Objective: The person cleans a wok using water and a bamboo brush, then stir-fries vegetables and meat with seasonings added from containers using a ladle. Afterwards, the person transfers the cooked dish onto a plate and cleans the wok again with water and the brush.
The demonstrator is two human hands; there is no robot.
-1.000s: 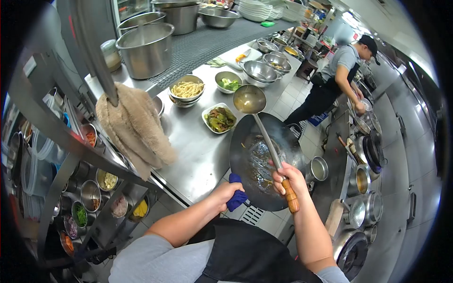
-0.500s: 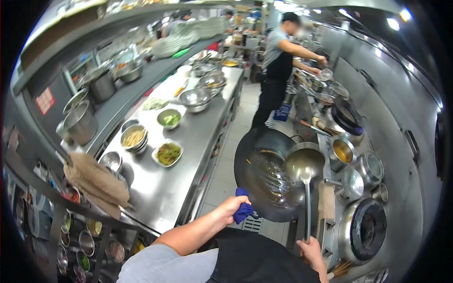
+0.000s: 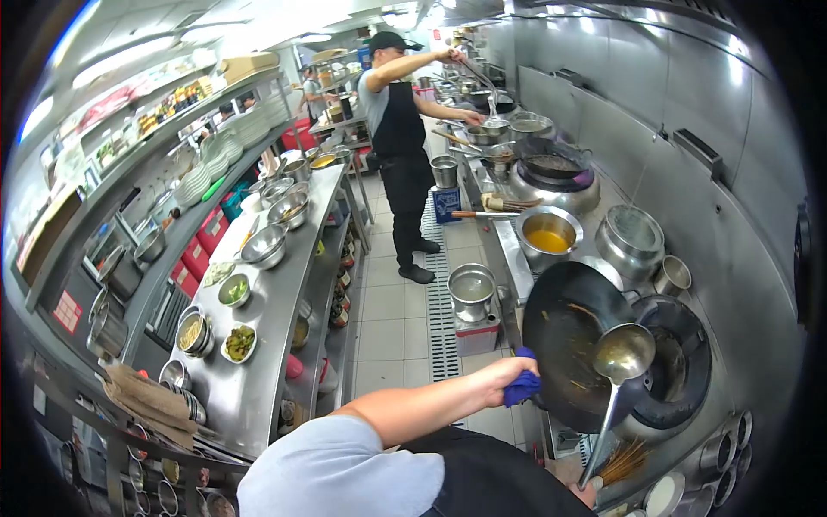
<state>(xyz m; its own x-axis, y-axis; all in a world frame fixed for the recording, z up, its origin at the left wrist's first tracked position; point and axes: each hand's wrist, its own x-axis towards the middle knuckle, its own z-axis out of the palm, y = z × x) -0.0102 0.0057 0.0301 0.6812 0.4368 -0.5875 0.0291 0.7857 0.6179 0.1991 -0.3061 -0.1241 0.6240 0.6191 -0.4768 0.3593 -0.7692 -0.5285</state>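
Observation:
My left hand (image 3: 506,381) is closed around a bunched blue cloth (image 3: 522,389) at the near left edge of a large black wok (image 3: 560,353). Oily residue and a few small scraps cling to the wok's inside. It is tilted and overlaps the left side of a black burner ring (image 3: 680,362). At the lower right, my right hand (image 3: 584,493) is wrapped round the handle end of a long metal ladle (image 3: 626,349). The ladle's bowl is over the wok's right side; whether they touch I cannot tell. Beside my right hand are the bristles of a bamboo brush (image 3: 622,464).
A pot of yellow liquid (image 3: 550,237) and a lidded steel pot (image 3: 629,237) stand beyond the wok. A steel counter (image 3: 284,319) on the left bears bowls and a dish of greens (image 3: 239,343). A co-worker (image 3: 398,146) stands at the stove ahead, holding a utensil.
The wok has moved from over the aisle to the burner on the right, with the ladle still over it. My view has turned and lifted. The co-worker's near arm is raised higher.

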